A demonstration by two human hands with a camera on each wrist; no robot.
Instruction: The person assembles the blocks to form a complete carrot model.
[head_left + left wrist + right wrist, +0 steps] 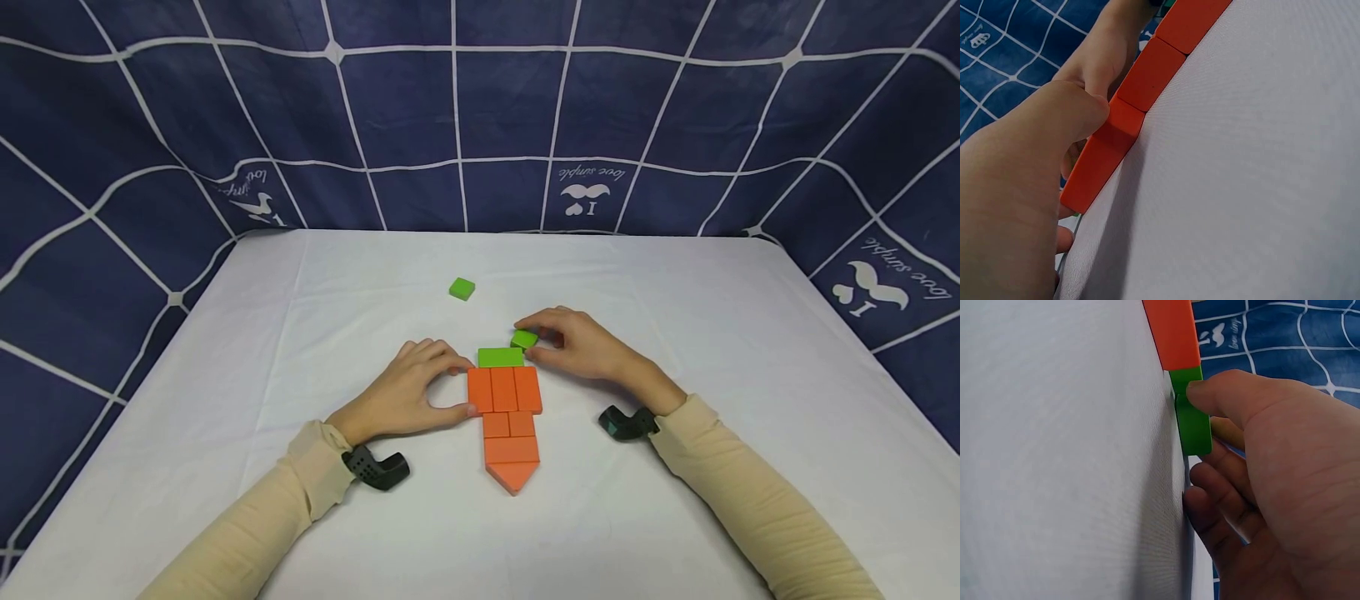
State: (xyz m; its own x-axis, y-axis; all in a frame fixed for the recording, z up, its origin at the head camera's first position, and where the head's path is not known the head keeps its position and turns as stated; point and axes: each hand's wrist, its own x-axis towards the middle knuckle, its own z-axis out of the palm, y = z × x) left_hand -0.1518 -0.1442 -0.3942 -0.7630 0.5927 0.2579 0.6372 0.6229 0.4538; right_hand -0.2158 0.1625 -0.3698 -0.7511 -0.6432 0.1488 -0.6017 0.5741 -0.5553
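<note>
Orange blocks lie joined on the white cloth in the head view, ending in an orange triangle (513,477) at the near side. My left hand (405,392) pinches the leftmost upright orange block (479,390), thumb at its near end and index finger at its far end. Touching the far edge of the orange row is a green rectangular block (500,357). My right hand (581,343) pinches a small green block (523,339) at that rectangle's far right corner. The right wrist view shows the thumb against the green pieces (1194,428), beside an orange block (1175,337).
Another small green block (462,288) lies alone farther back on the white tablecloth (360,300). A dark blue checked curtain (405,108) hangs behind and at both sides. Black wrist devices (375,468) sit at both sleeve ends.
</note>
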